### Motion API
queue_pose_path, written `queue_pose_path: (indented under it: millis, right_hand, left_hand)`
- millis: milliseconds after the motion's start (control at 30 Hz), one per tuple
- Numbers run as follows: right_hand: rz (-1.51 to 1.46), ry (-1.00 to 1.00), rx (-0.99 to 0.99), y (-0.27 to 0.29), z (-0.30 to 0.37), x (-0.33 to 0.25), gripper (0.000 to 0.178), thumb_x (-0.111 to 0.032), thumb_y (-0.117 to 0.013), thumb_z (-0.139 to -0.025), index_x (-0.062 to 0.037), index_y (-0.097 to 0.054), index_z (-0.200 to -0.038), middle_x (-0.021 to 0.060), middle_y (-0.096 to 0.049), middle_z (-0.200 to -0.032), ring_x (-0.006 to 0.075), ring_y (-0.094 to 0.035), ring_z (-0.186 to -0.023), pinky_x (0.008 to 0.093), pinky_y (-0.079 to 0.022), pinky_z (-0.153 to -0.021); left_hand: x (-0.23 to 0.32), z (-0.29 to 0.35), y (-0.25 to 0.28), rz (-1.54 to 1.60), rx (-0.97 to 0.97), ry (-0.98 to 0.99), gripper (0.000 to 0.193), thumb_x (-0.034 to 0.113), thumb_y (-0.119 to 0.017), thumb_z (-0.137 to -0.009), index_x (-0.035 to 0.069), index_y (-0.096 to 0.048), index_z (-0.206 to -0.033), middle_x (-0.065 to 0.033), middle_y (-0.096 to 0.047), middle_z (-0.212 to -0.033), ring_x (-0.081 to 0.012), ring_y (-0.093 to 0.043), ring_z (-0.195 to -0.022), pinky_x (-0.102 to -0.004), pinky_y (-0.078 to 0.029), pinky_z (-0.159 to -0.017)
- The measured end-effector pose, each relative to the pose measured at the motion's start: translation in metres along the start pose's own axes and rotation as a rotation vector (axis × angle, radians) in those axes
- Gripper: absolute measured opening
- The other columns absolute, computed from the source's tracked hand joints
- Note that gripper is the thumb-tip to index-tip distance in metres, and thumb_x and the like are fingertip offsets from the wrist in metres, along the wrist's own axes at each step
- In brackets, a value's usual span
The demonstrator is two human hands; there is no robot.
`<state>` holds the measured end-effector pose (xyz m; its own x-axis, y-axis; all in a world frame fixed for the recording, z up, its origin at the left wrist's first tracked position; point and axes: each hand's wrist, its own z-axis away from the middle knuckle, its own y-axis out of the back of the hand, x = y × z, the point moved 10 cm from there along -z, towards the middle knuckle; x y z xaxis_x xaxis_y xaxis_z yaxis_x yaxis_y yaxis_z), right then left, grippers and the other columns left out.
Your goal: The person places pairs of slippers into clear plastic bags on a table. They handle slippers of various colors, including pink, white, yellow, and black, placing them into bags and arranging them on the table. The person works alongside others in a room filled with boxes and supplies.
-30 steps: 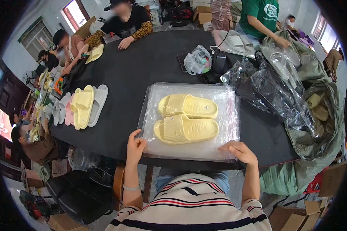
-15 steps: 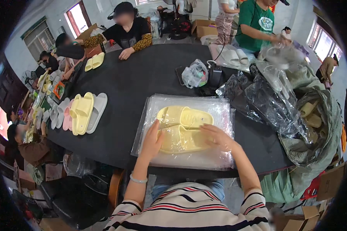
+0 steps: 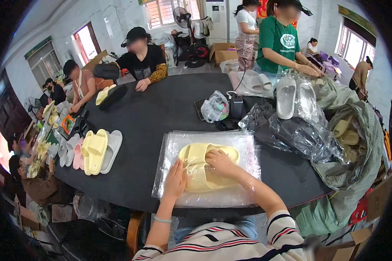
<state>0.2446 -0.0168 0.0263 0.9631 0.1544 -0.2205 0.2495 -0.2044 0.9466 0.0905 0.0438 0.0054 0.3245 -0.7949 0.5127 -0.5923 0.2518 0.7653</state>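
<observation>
Yellow slippers point(image 3: 215, 182) under adjustment, it seems

Your right hand point(image 3: 223, 165) has its fingers bent into the foot opening of the far slipper point(image 3: 194, 153), by the strap; you can't tell from here whether they pinch anything. Your left hand point(image 3: 174, 182) lies straight-fingered along the toe of the near slipper point(image 3: 198, 177), closed around nothing. The pair sits side by side, toes left, on a stack of clear bags point(image 3: 244, 150); whether inside the top one is unclear.

You appear to be settling the pair. The next move likely calls for steady left-hand contact while the right fingers clear the strap.

Beyond, on the black table point(image 3: 146, 117), a slipper row point(image 3: 93, 150) stands left, bagged grey slippers point(image 3: 286, 98) far right.
</observation>
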Motion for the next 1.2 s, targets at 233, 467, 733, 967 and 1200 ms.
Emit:
queue_pose_path:
  millis: [233,467,733,967,1200]
  right_hand:
    - [0.06,-0.215,0.081,0.037,0.094,0.056,0.025,-0.024,-0.064,-0.076,-0.0067,-0.065,-0.094,0.0071,-0.062,-0.112,0.0275,-0.051,-0.115,0.0447,-0.043,-0.09]
    - [-0.053,-0.609,0.428,0.096,0.25,0.134,0.028,-0.009,-0.063,-0.07,-0.0006,-0.067,-0.096,0.017,-0.061,-0.105,0.0376,-0.052,-0.108,0.045,-0.043,-0.092]
    - [-1.062,-0.623,0.836,0.196,0.23,0.056,0.035,-0.005,-0.067,-0.083,0.005,-0.062,-0.117,0.0059,-0.063,-0.117,0.014,-0.062,-0.098,0.0284,-0.049,-0.085]
    - [-0.63,-0.166,0.4,0.159,0.089,-0.028,0.028,-0.015,-0.064,-0.083,0.0048,-0.064,-0.103,0.0231,-0.063,-0.105,0.0367,-0.063,-0.098,0.0391,-0.05,-0.082]
    - [-0.397,-0.36,0.165,0.076,0.05,0.007,0.026,-0.024,-0.063,-0.088,-0.001,-0.067,-0.1,0.0198,-0.067,-0.091,0.037,-0.065,-0.086,0.043,-0.051,-0.075]
  left_hand:
    - [0.001,0.0,-0.02,-0.193,-0.132,-0.003,0.072,0.043,-0.047,-0.094,-0.009,-0.033,-0.142,-0.027,-0.035,-0.147,-0.0372,-0.031,-0.139,-0.046,-0.02,-0.116]
    - [0.007,0.0,-0.022,-0.321,-0.169,0.029,0.087,0.06,-0.051,-0.087,-0.003,-0.034,-0.144,-0.0263,-0.032,-0.15,-0.0361,-0.026,-0.142,-0.0459,-0.017,-0.117]
    - [0.005,0.001,-0.021,-0.389,-0.177,0.02,0.089,0.064,-0.049,-0.087,-0.003,-0.036,-0.143,-0.0271,-0.032,-0.149,-0.0365,-0.026,-0.142,-0.0466,-0.016,-0.117]
    - [0.006,0.003,-0.02,-0.296,-0.13,-0.035,0.079,0.057,-0.054,-0.087,-0.002,-0.043,-0.139,-0.0258,-0.038,-0.145,-0.0384,-0.03,-0.14,-0.0484,-0.02,-0.116]
    - [-0.033,0.008,0.007,0.463,0.153,0.303,0.054,0.006,-0.057,-0.089,-0.003,-0.041,-0.14,-0.0254,-0.046,-0.14,-0.0343,-0.046,-0.13,-0.0403,-0.035,-0.11]
